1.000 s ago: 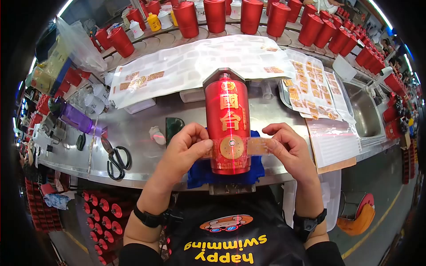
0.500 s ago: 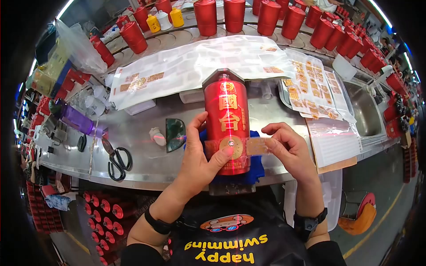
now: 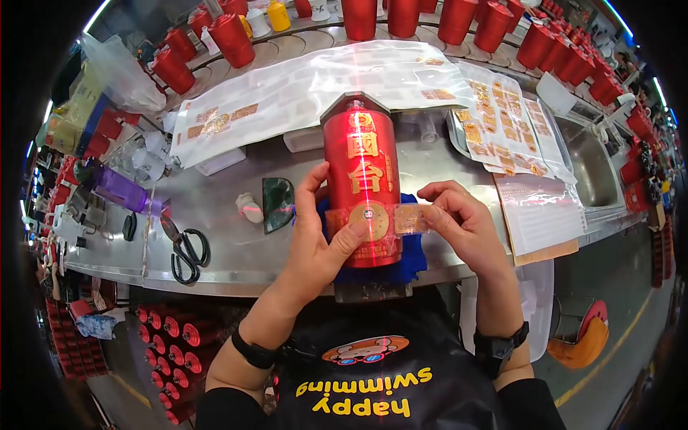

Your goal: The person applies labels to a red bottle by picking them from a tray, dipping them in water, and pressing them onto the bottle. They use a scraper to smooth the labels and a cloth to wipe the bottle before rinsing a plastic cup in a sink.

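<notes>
A red bottle (image 3: 360,161) with gold characters lies on its back on a blue cloth (image 3: 414,259), its neck end resting in a dark angular holder (image 3: 352,100). My left hand (image 3: 309,247) wraps the bottle's left side, its thumb pressing by the round gold emblem (image 3: 370,221) low on the body. From there a clear strip with gold print (image 3: 410,219) sticks out to the right. My right hand (image 3: 462,223) pinches the strip's free end between thumb and fingers, just off the bottle's side.
Black scissors (image 3: 188,256), a dark green scraper-like piece (image 3: 277,205) and a crumpled white wad (image 3: 249,208) lie left. Decal sheets (image 3: 502,129) lie right, near a sink (image 3: 593,168). Red bottles (image 3: 459,21) line a conveyor behind a long white sheet (image 3: 301,86).
Bottles on the conveyor have moved right. The view has shifted slightly. My right hand still pinches the strip, a little nearer the bottle; my left hand keeps its hold.
</notes>
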`<state>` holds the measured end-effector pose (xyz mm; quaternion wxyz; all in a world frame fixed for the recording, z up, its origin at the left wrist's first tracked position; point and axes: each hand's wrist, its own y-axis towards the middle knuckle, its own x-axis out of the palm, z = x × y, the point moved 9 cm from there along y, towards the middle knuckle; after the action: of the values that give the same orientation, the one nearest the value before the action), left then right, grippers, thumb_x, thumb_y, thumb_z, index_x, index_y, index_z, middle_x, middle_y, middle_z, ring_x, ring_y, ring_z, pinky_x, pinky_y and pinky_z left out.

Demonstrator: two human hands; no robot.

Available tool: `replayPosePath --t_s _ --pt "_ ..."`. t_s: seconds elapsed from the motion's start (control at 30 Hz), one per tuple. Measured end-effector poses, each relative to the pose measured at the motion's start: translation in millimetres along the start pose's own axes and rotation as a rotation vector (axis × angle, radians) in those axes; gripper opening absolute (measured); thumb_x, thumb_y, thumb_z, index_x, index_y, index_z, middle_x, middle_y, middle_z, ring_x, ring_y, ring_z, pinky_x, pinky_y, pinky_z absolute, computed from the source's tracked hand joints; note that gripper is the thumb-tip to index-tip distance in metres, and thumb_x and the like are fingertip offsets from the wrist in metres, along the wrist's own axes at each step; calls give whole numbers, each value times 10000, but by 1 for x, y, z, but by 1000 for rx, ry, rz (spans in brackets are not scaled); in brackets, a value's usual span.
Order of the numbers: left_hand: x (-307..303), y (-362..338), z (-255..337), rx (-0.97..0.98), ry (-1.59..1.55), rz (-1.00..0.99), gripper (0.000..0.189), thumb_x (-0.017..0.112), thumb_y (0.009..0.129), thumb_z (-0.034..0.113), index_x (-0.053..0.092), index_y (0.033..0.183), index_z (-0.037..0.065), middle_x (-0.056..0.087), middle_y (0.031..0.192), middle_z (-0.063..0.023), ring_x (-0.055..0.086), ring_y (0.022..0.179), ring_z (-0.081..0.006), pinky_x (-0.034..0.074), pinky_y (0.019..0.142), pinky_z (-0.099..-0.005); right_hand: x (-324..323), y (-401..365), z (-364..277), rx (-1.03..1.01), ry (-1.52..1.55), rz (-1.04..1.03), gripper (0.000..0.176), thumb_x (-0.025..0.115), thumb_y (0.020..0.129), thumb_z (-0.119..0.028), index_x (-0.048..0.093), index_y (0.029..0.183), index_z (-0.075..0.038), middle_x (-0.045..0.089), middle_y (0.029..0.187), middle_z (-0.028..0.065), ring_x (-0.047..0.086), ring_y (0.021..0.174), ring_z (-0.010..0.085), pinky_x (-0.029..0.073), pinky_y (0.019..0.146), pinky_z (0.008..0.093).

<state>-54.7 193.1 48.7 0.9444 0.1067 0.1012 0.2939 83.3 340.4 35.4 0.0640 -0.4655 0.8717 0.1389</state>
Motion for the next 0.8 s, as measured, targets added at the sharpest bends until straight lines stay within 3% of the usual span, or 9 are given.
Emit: replayPosePath --t_s 0.13,0.23,0.27,0.4,0.63,0.8 --pt "2 -1 4 15 -46 -10 764 659 890 319 205 1426 19 326 1391 -162 360 1272 -263 337 1045 -391 -1 -1 -5 13 -81 16 118 647 870 -132 632 822 -25 607 1030 92 548 780 130 425 633 241" --pt "0 -1 0 -14 -112 -31 754 639 904 320 196 1438 26 314 1402 -150 348 1280 -262 329 1052 -392 -16 -6 -22 -116 -355 227 64 637 834 -66 656 882 -27 598 1056 125 571 922 245 456 754 296" --pt "0 -1 -1 -8 -94 -40 752 633 907 321 193 1441 26 313 1405 -148 346 1283 -263 329 1053 -391 -19 -13 -36 -194 -411 288 242 625 777 16 672 1007 -43 583 1103 145 547 1009 322 449 860 356" --pt "1 -3 0 -7 -80 -41 752 624 913 328 191 1448 27 305 1419 -144 337 1296 -271 323 1062 -392 14 -36 -69 -554 -467 -23 547 615 694 90 644 1191 -138 548 1196 151 530 1069 341 451 899 414" --pt "1 -3 -1 -7 -90 -32 756 626 911 330 192 1449 24 302 1425 -154 323 1315 -277 307 1074 -397 36 -48 -60 -588 -631 -96 597 628 655 69 640 1194 -188 524 1240 148 533 1063 350 455 917 428" --pt "1 -3 -1 13 -53 -43 745 618 917 321 190 1450 24 306 1421 -158 328 1314 -273 317 1070 -394 32 -46 -64 -583 -566 -70 607 627 646 68 633 1199 -180 521 1247 155 535 1058 351 457 915 430"
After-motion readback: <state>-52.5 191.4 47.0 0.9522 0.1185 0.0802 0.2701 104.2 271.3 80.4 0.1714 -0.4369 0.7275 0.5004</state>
